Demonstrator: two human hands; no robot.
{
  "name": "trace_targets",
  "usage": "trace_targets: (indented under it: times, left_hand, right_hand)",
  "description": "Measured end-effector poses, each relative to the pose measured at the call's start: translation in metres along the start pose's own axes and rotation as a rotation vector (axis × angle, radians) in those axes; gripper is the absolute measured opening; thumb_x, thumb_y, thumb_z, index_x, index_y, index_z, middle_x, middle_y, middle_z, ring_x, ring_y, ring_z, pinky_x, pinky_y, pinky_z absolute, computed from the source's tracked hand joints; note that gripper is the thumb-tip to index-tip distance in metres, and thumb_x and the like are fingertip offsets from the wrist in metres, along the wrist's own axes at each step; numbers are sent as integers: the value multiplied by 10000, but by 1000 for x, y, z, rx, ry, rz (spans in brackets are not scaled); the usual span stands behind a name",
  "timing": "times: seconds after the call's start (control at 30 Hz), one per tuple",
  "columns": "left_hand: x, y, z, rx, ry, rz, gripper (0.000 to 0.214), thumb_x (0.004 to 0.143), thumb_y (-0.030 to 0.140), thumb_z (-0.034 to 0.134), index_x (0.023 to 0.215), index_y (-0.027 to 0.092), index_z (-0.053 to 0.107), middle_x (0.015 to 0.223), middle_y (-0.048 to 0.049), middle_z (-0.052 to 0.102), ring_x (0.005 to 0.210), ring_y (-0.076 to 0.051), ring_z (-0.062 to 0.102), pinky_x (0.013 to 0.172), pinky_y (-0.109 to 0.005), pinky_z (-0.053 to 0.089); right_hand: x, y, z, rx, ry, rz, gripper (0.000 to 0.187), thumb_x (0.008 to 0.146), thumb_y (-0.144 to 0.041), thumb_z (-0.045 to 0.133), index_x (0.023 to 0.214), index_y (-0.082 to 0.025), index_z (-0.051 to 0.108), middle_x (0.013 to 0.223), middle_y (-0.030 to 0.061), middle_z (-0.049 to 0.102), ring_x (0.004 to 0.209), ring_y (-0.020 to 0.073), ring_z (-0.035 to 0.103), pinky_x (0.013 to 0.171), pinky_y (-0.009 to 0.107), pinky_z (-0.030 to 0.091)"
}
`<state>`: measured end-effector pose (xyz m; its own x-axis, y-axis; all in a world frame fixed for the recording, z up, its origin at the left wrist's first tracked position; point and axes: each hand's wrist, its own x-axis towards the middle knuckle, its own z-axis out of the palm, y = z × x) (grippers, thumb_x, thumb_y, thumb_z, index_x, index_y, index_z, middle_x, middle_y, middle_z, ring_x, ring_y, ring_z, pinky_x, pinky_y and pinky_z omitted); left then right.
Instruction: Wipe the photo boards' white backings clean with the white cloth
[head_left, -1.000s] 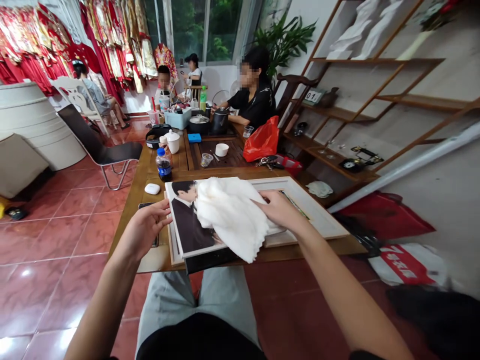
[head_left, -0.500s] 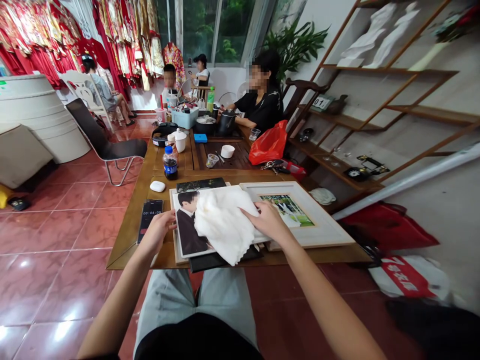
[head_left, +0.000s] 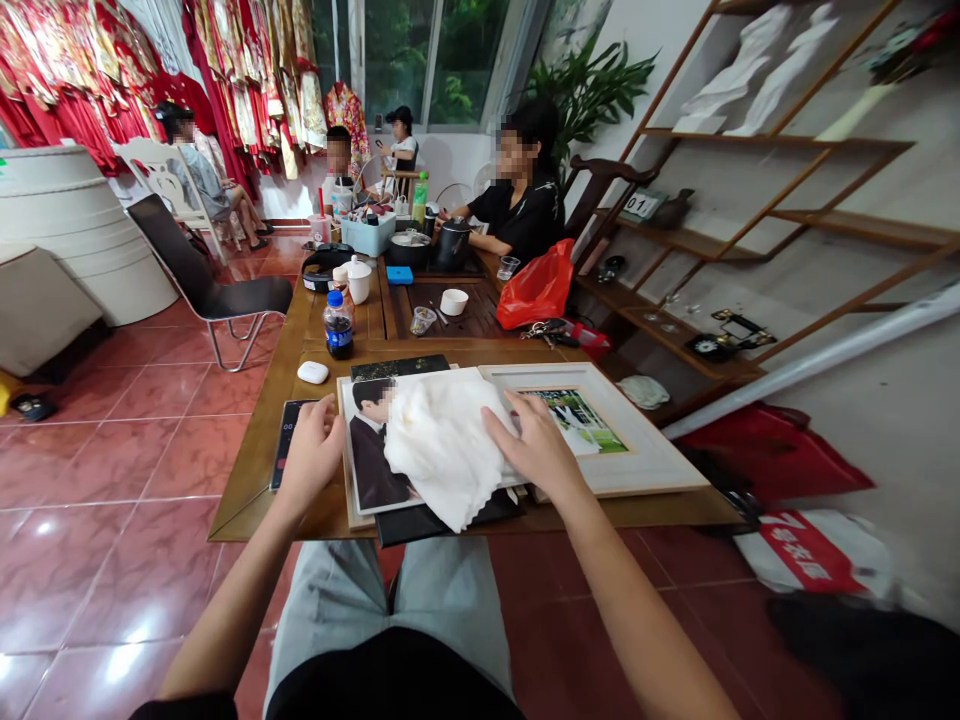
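Note:
A white cloth (head_left: pixel 450 440) lies crumpled over a photo print (head_left: pixel 375 465), which shows a person in a dark suit. My left hand (head_left: pixel 313 450) is beside the print's left edge, fingers loosely bent and nothing visible in them; it partly covers a phone (head_left: pixel 282 455). At the cloth's right side is my right hand (head_left: pixel 538 440), thumb and fingers apart, with the thumb over the cloth. Whether its fingertips touch the print beneath cannot be seen. Below the print are a pale frame and a black panel (head_left: pixel 420 525). A white picture frame (head_left: pixel 660 465) with an outdoor photo lies to the right.
On the wooden table (head_left: pixel 247 500) stand a cola bottle (head_left: pixel 339 335), a white earphone case (head_left: pixel 313 372), a white bowl (head_left: pixel 454 302) and a red plastic bag (head_left: pixel 536 290). A person in black (head_left: pixel 529 205) sits across. Shelves (head_left: pixel 750 240) rise at right; a chair (head_left: pixel 217 290) stands left.
My left hand has moved up and slightly away from the print's left edge, now overlapping more of the phone. My right hand's fingers have loosened and lifted. The cloth stays on the print.

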<state>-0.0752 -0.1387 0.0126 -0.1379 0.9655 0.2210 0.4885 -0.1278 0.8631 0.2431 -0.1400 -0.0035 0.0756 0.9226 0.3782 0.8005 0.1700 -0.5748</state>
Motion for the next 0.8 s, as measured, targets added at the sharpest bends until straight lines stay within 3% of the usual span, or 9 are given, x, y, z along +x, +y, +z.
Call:
trace_targets:
  times: [0.07,0.13,0.2,0.3,0.43,0.53,0.67,0.8]
  left_hand:
    - [11,10,7,258,-28,160,387,900,264,492,1230,168,670,1192,-146,636,1191,-325,575,1054,-445,428]
    - [25,21,19,445,-86,279,392,939,206,425,1251,164,658,1203,-152,631,1196,-321,564,1061,-444,410]
    - [40,27,34,588,-121,342,397,952,176,409,1272,174,644,1211,-150,622,1194,-316,551,1048,-443,398]
    - [58,27,56,699,-178,365,348,991,251,426,1248,178,650,1266,-161,597,1234,-325,511,1064,-455,360]
    - [69,21,67,751,-270,315,346,1016,334,417,1182,165,670,1194,-161,612,1166,-328,539,1018,-479,373]
    - [70,18,66,747,-268,350,354,1021,359,413,1131,159,684,1172,-163,602,1151,-325,548,969,-458,408]
    - [68,17,64,744,-274,385,361,1011,412,449,1087,161,697,1139,-147,622,1123,-322,570,946,-446,436]
    - [66,20,63,728,-280,376,358,989,448,492,1113,188,705,1153,-107,656,1108,-304,601,956,-440,446]
  right_hand:
    - [-6,-22,-6,33,51,-112,569,960,-546,439,1416,-228,560,1306,154,580,1269,337,528,1118,495,384]
    - [-13,-49,-4,7,10,-252,603,940,-550,491,1468,-259,511,1408,147,532,1332,342,481,1146,501,349]
    - [-19,-71,5,-70,-73,-361,698,861,-603,604,1483,-305,498,1487,130,491,1382,395,417,1160,575,279]
    - [-26,-88,24,-126,-168,-408,853,763,-670,695,1524,-399,421,1579,89,415,1439,442,324,1144,669,191]
    - [-31,-83,36,-154,-244,-366,921,729,-708,702,1538,-374,416,1636,107,320,1446,468,307,1118,676,215]
    - [-35,-74,30,-192,-266,-353,847,755,-626,715,1514,-338,473,1602,141,374,1421,451,360,1114,635,253]
    - [-43,-57,16,-269,-180,-354,793,766,-618,709,1485,-347,509,1535,144,470,1383,426,413,1093,617,300]
    - [-51,-33,0,-391,-71,-332,630,838,-490,660,1428,-284,576,1481,163,506,1316,390,494,1033,545,391]
